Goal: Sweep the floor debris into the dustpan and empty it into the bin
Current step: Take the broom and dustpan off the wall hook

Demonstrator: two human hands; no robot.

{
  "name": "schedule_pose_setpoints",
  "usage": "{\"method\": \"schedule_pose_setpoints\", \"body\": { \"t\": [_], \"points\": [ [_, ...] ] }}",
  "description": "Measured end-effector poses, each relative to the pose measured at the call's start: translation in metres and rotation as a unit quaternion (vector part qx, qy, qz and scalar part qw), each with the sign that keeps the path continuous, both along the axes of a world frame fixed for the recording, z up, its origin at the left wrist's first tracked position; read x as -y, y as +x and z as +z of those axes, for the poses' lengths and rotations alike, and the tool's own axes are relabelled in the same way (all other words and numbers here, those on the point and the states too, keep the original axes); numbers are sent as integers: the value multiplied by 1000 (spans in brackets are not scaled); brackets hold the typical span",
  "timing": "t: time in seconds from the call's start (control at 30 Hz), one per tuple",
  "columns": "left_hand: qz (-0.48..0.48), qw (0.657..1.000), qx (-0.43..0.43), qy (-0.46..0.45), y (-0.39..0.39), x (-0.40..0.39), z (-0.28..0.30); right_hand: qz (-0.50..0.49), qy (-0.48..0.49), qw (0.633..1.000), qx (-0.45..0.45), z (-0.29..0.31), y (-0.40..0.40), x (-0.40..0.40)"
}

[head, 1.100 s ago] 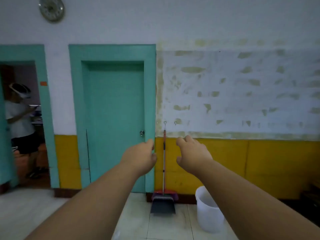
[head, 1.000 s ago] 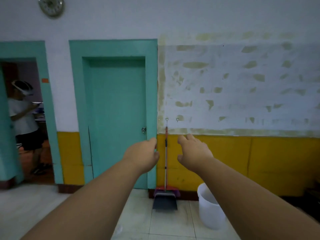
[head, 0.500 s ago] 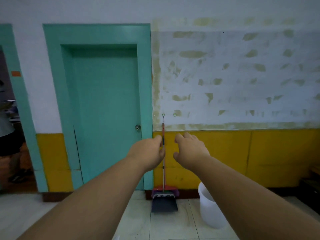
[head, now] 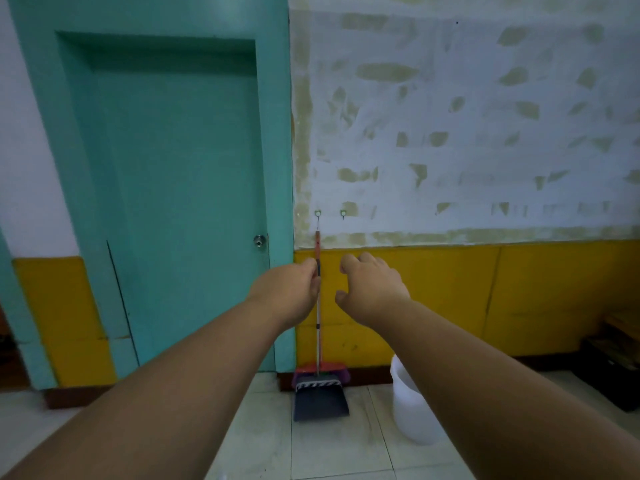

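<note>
Reaching for a broom (head: 318,306) hung beside a teal door (head: 180,188).
Left hand (head: 289,292) loosely curled at the handle, contact unclear; right hand (head: 372,289) spread wide, holding nothing; dustpan (head: 320,398) and white bin (head: 410,407) below.

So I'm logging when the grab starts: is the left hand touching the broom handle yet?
Cannot tell. In the head view the left hand overlaps the broom handle at its fingertips, but the hand is well in front of the wall, so neither contact nor gap shows plainly.

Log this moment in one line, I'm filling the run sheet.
phase: reaching | left hand: at broom handle | right hand: open, free | dustpan: on floor | bin: right
</note>
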State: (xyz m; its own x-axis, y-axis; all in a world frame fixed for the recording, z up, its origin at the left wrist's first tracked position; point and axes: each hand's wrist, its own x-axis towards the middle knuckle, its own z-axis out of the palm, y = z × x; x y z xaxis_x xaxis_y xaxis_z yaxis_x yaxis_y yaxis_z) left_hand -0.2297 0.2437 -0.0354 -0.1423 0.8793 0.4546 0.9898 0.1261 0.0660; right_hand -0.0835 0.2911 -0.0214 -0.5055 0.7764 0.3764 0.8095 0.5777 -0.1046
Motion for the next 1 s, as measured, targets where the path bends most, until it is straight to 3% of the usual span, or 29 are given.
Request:
{"method": "schedule_pose_setpoints", "body": {
  "t": [0.7, 1.0],
  "points": [
    [78, 996, 42, 6, 5, -247, -25, 81, -51, 995, 21, -11, 4, -271],
    [62, 997, 31, 40, -46, -317, -46, 74, -58, 995, 18, -35, -57, -339]
  ]
}}
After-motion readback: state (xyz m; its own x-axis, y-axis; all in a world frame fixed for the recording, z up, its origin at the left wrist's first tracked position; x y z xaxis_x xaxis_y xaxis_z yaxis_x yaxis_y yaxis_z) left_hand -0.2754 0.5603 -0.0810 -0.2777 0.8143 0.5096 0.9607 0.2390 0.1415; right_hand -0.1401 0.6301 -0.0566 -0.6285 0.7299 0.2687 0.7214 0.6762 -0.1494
